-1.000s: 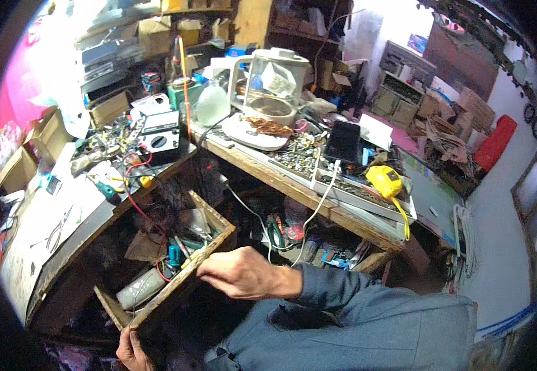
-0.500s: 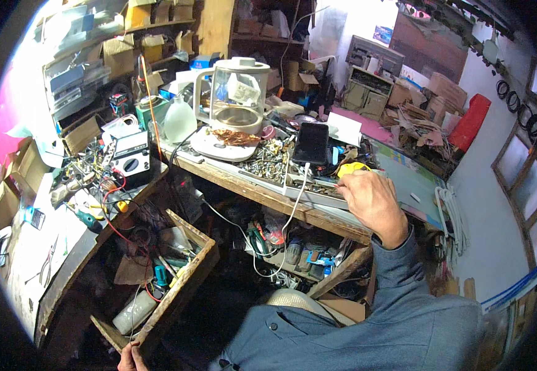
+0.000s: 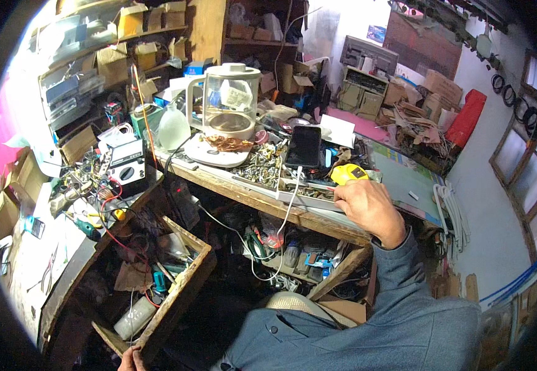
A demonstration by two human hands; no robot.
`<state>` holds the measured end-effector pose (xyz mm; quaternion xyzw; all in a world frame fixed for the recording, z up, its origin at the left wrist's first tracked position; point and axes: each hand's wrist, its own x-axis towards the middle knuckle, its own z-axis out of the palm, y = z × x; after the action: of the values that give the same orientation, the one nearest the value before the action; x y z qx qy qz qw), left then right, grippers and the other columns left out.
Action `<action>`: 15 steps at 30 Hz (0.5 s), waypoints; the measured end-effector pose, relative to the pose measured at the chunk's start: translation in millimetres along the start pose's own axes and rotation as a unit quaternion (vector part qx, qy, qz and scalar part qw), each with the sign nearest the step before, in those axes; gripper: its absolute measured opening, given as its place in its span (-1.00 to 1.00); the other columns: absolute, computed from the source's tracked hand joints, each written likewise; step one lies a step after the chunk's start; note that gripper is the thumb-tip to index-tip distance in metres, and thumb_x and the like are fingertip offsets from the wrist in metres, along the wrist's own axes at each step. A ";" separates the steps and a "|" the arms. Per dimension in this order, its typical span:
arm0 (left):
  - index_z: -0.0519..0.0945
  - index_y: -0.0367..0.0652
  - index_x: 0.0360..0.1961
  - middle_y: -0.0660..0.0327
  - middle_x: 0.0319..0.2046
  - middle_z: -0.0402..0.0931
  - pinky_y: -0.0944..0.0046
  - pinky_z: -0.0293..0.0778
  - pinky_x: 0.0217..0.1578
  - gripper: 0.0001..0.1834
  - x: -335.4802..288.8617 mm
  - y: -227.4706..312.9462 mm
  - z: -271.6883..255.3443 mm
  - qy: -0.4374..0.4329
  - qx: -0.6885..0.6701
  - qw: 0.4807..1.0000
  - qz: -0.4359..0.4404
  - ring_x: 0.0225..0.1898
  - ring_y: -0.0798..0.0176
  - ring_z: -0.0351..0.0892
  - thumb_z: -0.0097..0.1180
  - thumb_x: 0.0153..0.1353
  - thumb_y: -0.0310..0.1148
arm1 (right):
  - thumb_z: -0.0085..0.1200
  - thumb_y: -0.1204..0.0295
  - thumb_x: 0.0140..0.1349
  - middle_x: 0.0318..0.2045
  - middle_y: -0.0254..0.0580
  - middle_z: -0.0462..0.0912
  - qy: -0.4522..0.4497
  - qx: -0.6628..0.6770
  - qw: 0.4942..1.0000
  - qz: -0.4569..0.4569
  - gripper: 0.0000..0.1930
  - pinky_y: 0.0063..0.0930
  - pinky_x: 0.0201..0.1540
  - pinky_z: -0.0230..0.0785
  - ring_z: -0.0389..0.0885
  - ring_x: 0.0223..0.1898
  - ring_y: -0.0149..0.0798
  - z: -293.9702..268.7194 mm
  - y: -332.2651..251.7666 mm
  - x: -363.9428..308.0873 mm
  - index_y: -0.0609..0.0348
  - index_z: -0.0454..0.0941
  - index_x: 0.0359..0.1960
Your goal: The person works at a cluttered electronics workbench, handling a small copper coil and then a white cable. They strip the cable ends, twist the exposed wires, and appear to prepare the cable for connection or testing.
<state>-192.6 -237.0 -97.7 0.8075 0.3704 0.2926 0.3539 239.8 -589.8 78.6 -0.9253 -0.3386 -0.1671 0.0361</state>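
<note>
My left hand (image 3: 132,360) is low at the left, by the front corner of a pulled-out wooden drawer (image 3: 185,278). Its fingers are pinched on a thin pale wire (image 3: 132,318) that runs up over the drawer. My right hand (image 3: 372,211) rests over the near edge of a shallow tray of small metal parts (image 3: 262,168) on the workbench. The fingers curl together; whatever they hold, if anything, is hidden. Just beyond the knuckles lies a yellow tape measure (image 3: 349,174). A black phone (image 3: 304,146) with a white cable (image 3: 294,204) lies on the parts.
A glass kettle (image 3: 228,102) stands on a white base with copper wire (image 3: 224,143). At left are a multimeter (image 3: 126,167) and tangled leads. The drawer holds a grey cylinder (image 3: 135,317) and a teal tool (image 3: 160,280). Beneath the bench are more tools.
My right hand has shifted slightly down and right, leaving more of the tape measure in sight. The whole view has moved a little; my left hand keeps its place at the drawer.
</note>
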 end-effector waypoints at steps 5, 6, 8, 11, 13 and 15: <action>0.71 -0.35 0.02 0.07 -0.21 0.77 0.26 0.57 -0.13 -0.73 0.5 -8.0 -1.4 -0.001 0.007 1.000 -0.005 -0.23 0.27 0.67 0.12 0.54 -0.35 | 0.23 0.37 0.24 -0.28 0.05 0.71 -0.010 0.021 1.000 -0.011 -0.85 0.01 -0.12 0.50 0.69 -0.18 0.14 6.1 6.8 1.6 0.20 0.63 -0.28; 0.71 -0.35 0.03 0.08 -0.21 0.77 0.26 0.57 -0.13 -0.73 0.7 -6.4 -0.9 0.000 0.000 1.000 -0.004 -0.23 0.27 0.67 0.12 0.54 -0.35 | 0.23 0.37 0.24 -0.29 0.05 0.71 -0.025 0.026 0.999 -0.012 -0.85 0.01 -0.11 0.50 0.69 -0.17 0.14 6.4 8.1 2.1 0.19 0.62 -0.28; 0.71 -0.35 0.03 0.08 -0.22 0.77 0.27 0.57 -0.14 -0.72 1.1 -3.8 -0.8 0.000 -0.005 1.000 0.000 -0.24 0.27 0.66 0.13 0.54 -0.35 | 0.21 0.38 0.25 -0.29 0.04 0.71 -0.054 0.035 0.998 -0.016 -0.85 0.00 -0.09 0.49 0.69 -0.17 0.14 7.3 10.5 4.6 0.19 0.61 -0.27; 0.70 -0.37 0.03 0.08 -0.22 0.76 0.27 0.57 -0.14 -0.72 0.9 -3.0 -1.0 -0.001 -0.003 1.000 0.005 -0.25 0.27 0.66 0.13 0.53 -0.35 | 0.21 0.36 0.26 -0.29 0.02 0.72 -0.059 0.023 0.998 -0.023 -0.84 0.00 -0.10 0.50 0.69 -0.16 0.15 12.0 13.0 8.3 0.18 0.62 -0.27; 0.70 -0.38 0.03 0.08 -0.23 0.76 0.27 0.56 -0.15 -0.71 0.7 -4.8 -0.2 0.000 -0.004 1.000 -0.001 -0.25 0.28 0.65 0.14 0.53 -0.35 | 0.21 0.34 0.27 -0.30 0.06 0.72 -0.051 0.015 0.998 -0.034 -0.83 0.05 -0.10 0.52 0.71 -0.16 0.16 14.1 14.8 9.0 0.19 0.62 -0.29; 0.69 -0.38 0.03 0.07 -0.23 0.76 0.27 0.56 -0.15 -0.71 1.0 -8.9 0.0 0.000 -0.001 1.000 0.001 -0.26 0.28 0.65 0.14 0.53 -0.35 | 0.22 0.32 0.26 -0.32 0.05 0.72 -0.055 0.008 0.998 -0.028 -0.82 0.05 -0.11 0.52 0.72 -0.17 0.16 14.2 14.5 9.9 0.18 0.62 -0.29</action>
<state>-195.5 -231.9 -104.5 0.8074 0.3695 0.2935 0.3543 260.2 -592.2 69.2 -0.9227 -0.3676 -0.1142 0.0205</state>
